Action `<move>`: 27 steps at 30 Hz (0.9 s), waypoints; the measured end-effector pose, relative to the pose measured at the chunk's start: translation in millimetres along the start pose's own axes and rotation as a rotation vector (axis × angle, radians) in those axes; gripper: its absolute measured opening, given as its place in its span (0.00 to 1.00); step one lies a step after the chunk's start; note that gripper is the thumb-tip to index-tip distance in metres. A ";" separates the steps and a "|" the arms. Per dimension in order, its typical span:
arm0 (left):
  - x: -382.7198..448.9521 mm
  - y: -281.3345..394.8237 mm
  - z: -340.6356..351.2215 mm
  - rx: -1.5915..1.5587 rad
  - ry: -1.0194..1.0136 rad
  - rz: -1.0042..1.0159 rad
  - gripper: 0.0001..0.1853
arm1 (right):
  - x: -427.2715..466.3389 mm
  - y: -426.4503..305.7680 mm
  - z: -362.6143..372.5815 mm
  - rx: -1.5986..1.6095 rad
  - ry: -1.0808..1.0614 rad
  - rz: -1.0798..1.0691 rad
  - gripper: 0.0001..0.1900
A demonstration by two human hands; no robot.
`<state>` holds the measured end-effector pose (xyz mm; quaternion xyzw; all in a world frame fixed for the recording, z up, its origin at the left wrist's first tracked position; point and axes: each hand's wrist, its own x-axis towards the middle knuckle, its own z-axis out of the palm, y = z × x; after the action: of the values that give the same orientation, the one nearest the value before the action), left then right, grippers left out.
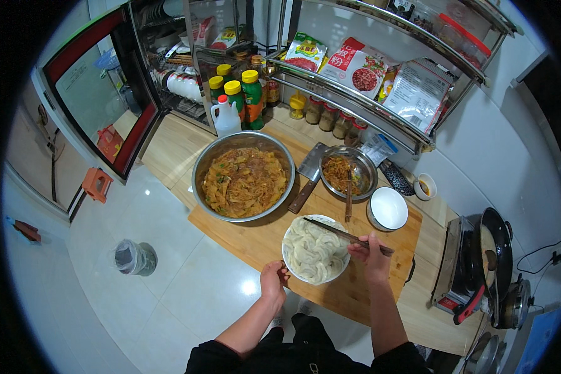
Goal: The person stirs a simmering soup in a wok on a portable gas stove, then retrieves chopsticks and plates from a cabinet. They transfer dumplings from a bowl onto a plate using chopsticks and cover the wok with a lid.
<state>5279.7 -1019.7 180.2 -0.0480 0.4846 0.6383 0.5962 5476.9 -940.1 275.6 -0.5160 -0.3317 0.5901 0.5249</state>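
A white bowl heaped with pale boiled dumplings sits near the front edge of a wooden cutting board. My left hand grips the bowl's lower left rim, its fingertips partly hidden beneath it. In my right hand is a pair of dark wooden chopsticks, slanting over the dumplings with the tips at the bowl's far side. Just beyond stands an empty white bowl. Behind it, a small steel bowl holds brown shredded food and another pair of chopsticks.
A large steel basin of noodle and vegetable stew stands left of a cleaver. At right, a wok rests on a portable stove. A metal rack with seasoning packets overhangs the back. On the floor is a lined bin.
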 end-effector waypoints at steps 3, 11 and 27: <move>9.8 -3.8 -3.9 -0.037 -0.045 0.019 0.01 | -3.4 -5.3 2.5 -0.041 0.002 -0.012 0.18; 8.0 1.3 0.0 -0.060 -0.038 0.000 0.02 | -30.3 -21.6 -8.3 -0.092 0.105 -0.126 0.18; -29.2 4.9 -37.5 0.066 0.088 -0.084 0.04 | -138.7 -53.6 -70.2 -0.215 0.360 -0.357 0.24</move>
<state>5264.7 -1065.0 181.9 -0.0765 0.5287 0.5934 0.6020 5547.4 -1071.8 344.4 -0.5989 -0.3794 0.3483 0.6132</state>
